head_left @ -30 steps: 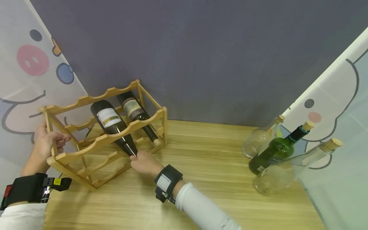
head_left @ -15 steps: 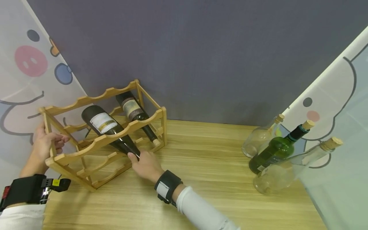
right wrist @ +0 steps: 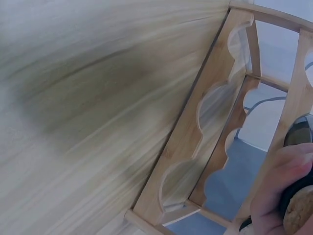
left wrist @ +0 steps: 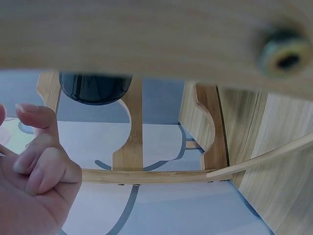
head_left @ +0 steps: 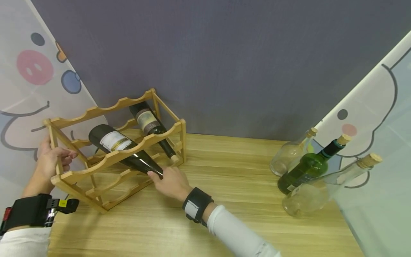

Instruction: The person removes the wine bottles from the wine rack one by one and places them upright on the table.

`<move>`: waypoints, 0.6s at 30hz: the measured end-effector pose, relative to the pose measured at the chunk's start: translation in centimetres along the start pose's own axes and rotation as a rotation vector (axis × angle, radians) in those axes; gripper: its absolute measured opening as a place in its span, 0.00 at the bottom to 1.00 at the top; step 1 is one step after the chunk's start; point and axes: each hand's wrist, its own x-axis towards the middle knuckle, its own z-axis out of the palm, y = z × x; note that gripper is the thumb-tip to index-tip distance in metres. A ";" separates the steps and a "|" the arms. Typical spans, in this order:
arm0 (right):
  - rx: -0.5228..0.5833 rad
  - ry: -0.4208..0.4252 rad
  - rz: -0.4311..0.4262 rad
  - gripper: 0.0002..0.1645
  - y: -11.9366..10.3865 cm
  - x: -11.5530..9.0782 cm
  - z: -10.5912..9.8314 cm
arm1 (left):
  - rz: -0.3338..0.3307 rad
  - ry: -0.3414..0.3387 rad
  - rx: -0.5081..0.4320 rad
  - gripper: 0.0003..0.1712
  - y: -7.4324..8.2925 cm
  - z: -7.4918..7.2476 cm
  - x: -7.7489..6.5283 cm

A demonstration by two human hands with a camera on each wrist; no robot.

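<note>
A light wooden wine rack [head_left: 72,175] stands at the left of the table. My left hand [head_left: 51,160] grips its left end rail, fingers curled on the inner side; those fingers [left wrist: 49,166] also show in the left wrist view. With my right hand [head_left: 171,184] I hold the neck of a dark wine bottle [head_left: 115,141] with a white label. It slants across the rack beneath the upper front rail, base toward the back left. At the right wrist, its cork [right wrist: 299,210] shows beside my fingers. Another dark wine bottle [head_left: 149,121] lies in the rack's right end.
Three corked bottles stand at the right of the table: a clear one [head_left: 287,157], a green one [head_left: 309,166] and another clear one [head_left: 316,196]. A grey panel [head_left: 231,71] rises behind the wooden tabletop [head_left: 224,171]. Patterned walls flank both sides.
My right hand has moved a little right and toward me with the bottle's neck. The bottle's base has swung left and lower in the rack. The left hand stays on the rail.
</note>
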 end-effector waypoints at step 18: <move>-0.025 -0.042 -0.068 0.30 1.1 -0.6 -1.8 | 0.006 -0.006 -0.006 0.34 0.0 -0.1 0.0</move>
